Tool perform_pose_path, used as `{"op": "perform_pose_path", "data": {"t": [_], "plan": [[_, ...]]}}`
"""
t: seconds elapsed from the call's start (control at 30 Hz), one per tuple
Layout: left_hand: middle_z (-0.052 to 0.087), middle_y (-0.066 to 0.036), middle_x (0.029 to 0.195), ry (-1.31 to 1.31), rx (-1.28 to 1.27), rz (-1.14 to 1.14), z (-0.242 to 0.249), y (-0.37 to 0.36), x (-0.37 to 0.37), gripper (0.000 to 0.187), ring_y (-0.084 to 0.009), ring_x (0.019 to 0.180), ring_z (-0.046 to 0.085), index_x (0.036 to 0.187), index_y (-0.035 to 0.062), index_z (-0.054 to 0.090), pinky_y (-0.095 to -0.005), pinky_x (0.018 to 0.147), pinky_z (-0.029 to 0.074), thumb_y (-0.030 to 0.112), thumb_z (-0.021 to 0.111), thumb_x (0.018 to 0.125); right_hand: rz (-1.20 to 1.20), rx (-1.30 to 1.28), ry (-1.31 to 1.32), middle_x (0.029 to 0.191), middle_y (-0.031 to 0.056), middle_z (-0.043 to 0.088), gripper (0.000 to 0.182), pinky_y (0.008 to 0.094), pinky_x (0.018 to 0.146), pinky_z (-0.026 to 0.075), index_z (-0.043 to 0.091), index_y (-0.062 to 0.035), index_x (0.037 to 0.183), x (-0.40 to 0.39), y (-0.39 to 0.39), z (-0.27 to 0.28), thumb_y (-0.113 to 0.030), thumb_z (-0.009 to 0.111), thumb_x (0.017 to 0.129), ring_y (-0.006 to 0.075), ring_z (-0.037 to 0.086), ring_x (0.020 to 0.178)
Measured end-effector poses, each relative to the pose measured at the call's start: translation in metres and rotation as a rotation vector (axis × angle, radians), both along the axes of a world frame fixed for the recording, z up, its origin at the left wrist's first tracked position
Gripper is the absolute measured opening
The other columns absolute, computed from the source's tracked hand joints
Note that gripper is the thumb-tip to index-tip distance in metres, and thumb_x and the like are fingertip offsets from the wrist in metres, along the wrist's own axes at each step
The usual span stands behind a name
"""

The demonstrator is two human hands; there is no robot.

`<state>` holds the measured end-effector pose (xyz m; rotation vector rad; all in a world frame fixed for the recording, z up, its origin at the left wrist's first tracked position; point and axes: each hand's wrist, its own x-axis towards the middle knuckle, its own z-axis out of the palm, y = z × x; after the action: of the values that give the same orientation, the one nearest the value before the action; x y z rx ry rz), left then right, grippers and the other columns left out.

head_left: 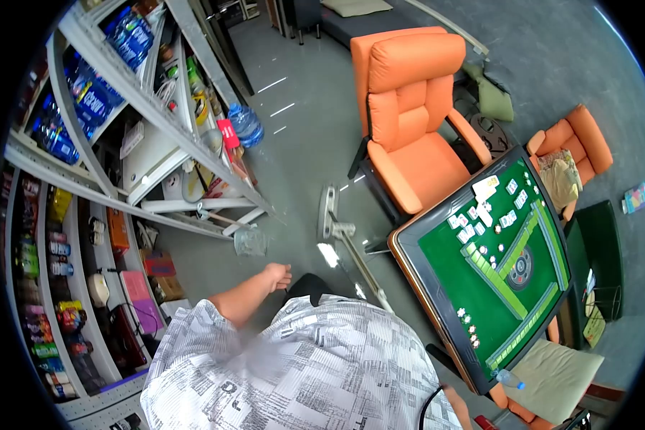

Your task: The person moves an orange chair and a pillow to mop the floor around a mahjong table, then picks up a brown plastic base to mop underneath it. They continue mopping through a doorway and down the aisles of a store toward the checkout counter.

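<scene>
My left hand (276, 276) hangs out in front of my body above the grey floor. Its fingers are curled in, and nothing shows in them. A little beyond it lies a clear plastic container or bag (251, 241), apart from the hand. To the right, a flat-headed mop (327, 213) rests on the floor, its pale handle slanting back until my patterned shirt hides it. Of my right side only a strip of bare skin (457, 408) shows at the lower edge, near a black cord (424, 410); the fingers there are hidden.
A mahjong table (437, 301) with tiles on green felt stands to the right, a bottle (509, 379) at its corner. Behind it is an orange armchair (416, 129). Metal shelves (122, 193) with goods line the left, near a large water bottle (245, 125).
</scene>
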<state>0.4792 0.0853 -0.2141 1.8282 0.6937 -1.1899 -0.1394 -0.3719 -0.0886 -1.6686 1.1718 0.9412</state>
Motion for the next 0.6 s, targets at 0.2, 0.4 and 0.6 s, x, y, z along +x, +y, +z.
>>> {"op": "perform_pose_path", "data": {"t": [0.2,0.4,0.6], "plan": [[0.062,-0.001,0.081,-0.360,-0.340,-0.345,0.062,-0.157,0.158,0.025,-0.0125,0.067,0.055,0.115,0.0122,0.070,-0.0331,0.054,0.044,0.034,0.061,0.106,0.089,-0.161,0.367,0.096,0.0159,0.077,0.033,0.0373,0.084,0.056,0.073,-0.0027,0.120,0.020,0.005,0.098,-0.024,0.071,0.094,0.0229,0.071,0.094],[0.067,-0.024,0.139,-0.931,-0.630,-0.644,0.143,-0.395,0.335,0.068,-0.0299,0.129,0.065,0.150,-0.0008,0.052,-0.0383,0.109,0.052,0.034,0.077,0.098,-0.024,-0.199,0.414,0.092,0.0143,0.074,0.027,0.0353,0.076,0.054,0.070,-0.0018,0.114,0.141,0.061,0.149,-0.021,0.068,0.095,0.0214,0.068,0.084],[0.054,-0.029,0.153,-0.954,-0.606,-1.000,0.182,-0.551,0.459,0.108,-0.0396,0.142,0.054,0.166,-0.0029,0.022,-0.0405,0.120,0.043,0.047,0.081,0.090,-0.295,-0.248,0.459,0.089,0.0127,0.071,0.021,0.0334,0.067,0.052,0.068,-0.0009,0.109,0.294,0.156,0.219,-0.018,0.066,0.096,0.0200,0.064,0.075]]}}
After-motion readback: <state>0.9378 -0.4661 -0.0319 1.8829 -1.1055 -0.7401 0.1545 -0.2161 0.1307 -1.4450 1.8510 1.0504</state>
